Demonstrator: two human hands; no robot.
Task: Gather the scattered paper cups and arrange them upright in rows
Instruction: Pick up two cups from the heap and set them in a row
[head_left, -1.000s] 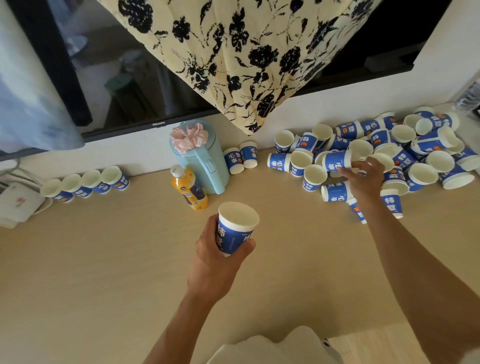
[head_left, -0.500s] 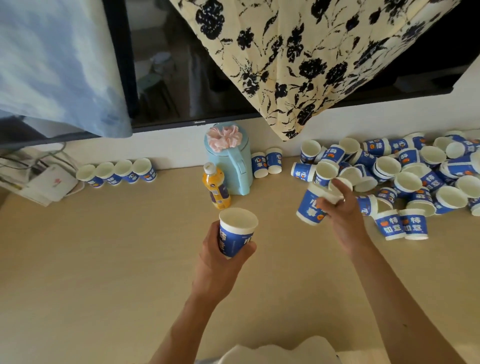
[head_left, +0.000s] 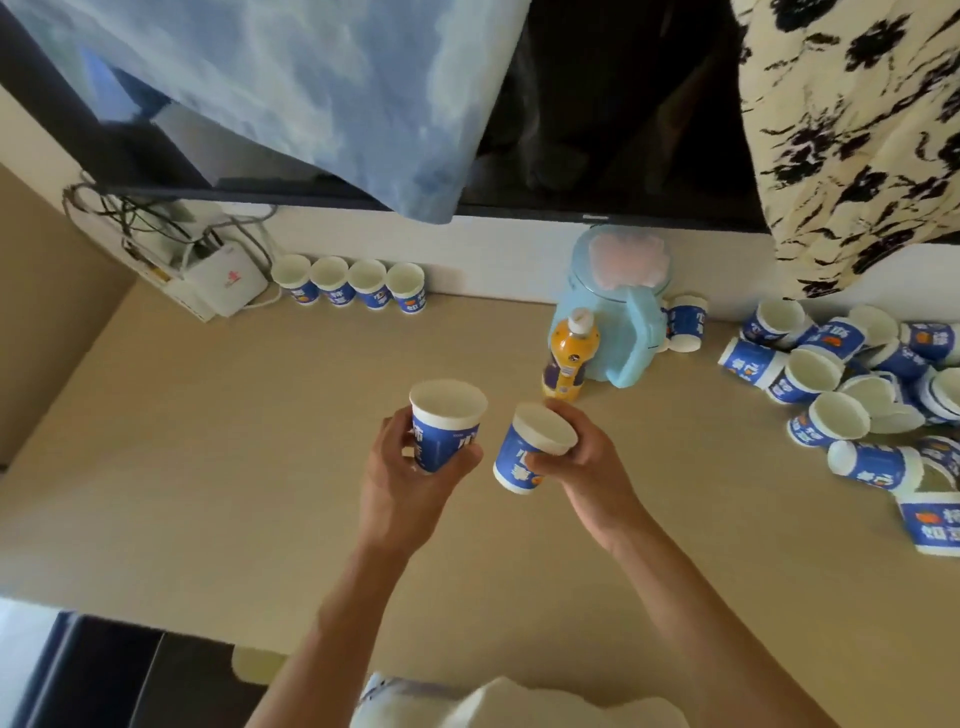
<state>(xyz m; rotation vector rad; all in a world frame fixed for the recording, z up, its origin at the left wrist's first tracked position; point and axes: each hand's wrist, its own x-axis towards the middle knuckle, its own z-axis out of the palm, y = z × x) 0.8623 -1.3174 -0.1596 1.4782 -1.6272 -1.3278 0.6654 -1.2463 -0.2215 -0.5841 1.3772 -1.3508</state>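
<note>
White fabric (head_left: 519, 701) at the bottom edge is cut off; I cannot tell what it is. Past it, both forearms reach over the beige table (head_left: 208, 493), whose near edge shows only at lower left. The left hand (head_left: 410, 483) wraps around an upright cup (head_left: 447, 423). Just beside it, the right hand (head_left: 582, 462) pinches a second cup (head_left: 530, 452) by the rim, tilted, its base toward the left hand. Open tabletop stretches left of the hands.

Beyond them stands an orange bottle (head_left: 569, 358), touching a blue kettle (head_left: 618, 322) that half hides two cups behind it. A row (head_left: 353, 283) of four upright cups lines the back wall beside a white box (head_left: 223, 280) with tangled cables. The heap (head_left: 831, 374) of tumbled cups runs off the right edge. Hanging cloths cover much of the dark screen (head_left: 597, 130).
</note>
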